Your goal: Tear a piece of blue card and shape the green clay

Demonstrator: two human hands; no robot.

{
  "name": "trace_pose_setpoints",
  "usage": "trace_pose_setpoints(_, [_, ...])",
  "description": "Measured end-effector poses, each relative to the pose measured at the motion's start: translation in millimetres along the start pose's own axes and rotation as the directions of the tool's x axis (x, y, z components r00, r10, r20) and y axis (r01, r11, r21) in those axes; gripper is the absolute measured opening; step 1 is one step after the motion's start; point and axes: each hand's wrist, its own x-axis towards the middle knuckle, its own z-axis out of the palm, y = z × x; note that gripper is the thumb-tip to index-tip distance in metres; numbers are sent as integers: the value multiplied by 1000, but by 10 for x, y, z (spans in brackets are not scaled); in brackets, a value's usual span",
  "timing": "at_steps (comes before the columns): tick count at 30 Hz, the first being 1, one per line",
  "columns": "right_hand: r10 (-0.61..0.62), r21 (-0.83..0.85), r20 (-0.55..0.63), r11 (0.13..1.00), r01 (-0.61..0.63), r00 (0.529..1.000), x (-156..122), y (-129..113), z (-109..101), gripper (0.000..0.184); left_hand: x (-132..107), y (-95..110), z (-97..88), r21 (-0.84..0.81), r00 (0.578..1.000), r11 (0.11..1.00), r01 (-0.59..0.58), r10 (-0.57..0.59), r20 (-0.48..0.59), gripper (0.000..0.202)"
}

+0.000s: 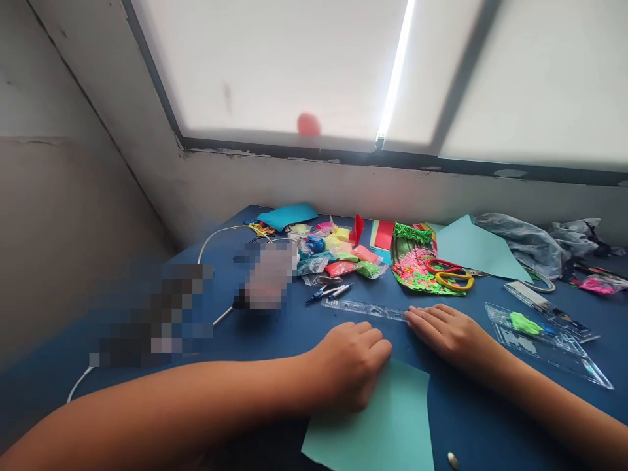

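A light green sheet of paper (387, 425) lies on the blue table (275, 333) near the front edge. My left hand (350, 363) rests on the sheet's upper left part with the fingers curled; whether it pinches the paper I cannot tell. My right hand (449, 330) lies flat on the table just beyond the sheet's top right corner, its fingertips touching the right end of a clear plastic ruler (363, 307). Two pens (328, 292) lie just behind the ruler.
Small bags of coloured clay (343, 252), red and yellow scissors (449, 275), a beaded patch (415, 265), coloured paper sheets (473, 252), a clear set square (544, 340) and a white cable (216, 235) lie around. The wall and window stand behind the table.
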Motion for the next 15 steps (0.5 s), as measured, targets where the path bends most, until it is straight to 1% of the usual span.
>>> trace_pose_setpoints(2, [57,-24,10,998,-57,998,-5,-12,11,29,56,-40,-5,31,999,999,41,-42,29,10])
trace_pose_setpoints(4, [184,4,-54,983,-184,981,-2,-25,26,23,126,-108,-7,47,994,995,91,-94,47,12])
trace_pose_setpoints(5, [248,36,-114,969,-245,962,5,-32,33,19,161,-146,-4,51,992,992,116,-119,50,14])
trace_pose_setpoints(7, [335,101,-246,942,-320,910,35,-43,45,15,222,-220,8,65,986,985,159,-162,45,18])
trace_pose_setpoints(8, [362,123,-300,932,-341,883,58,-47,53,16,246,-252,16,76,984,983,170,-173,41,19])
trace_pose_setpoints(10, [396,143,-358,918,-369,846,120,-54,79,19,280,-303,25,94,985,983,160,-165,43,20])
trace_pose_setpoints(12, [418,160,-365,908,-387,832,191,-60,121,18,297,-342,23,93,990,988,125,-131,57,19])
trace_pose_setpoints(13, [420,159,-359,907,-389,833,224,-63,147,17,300,-359,17,84,992,991,105,-110,66,19])
trace_pose_setpoints(15, [406,135,-321,914,-382,856,276,-69,205,14,297,-385,5,70,994,995,70,-76,75,21])
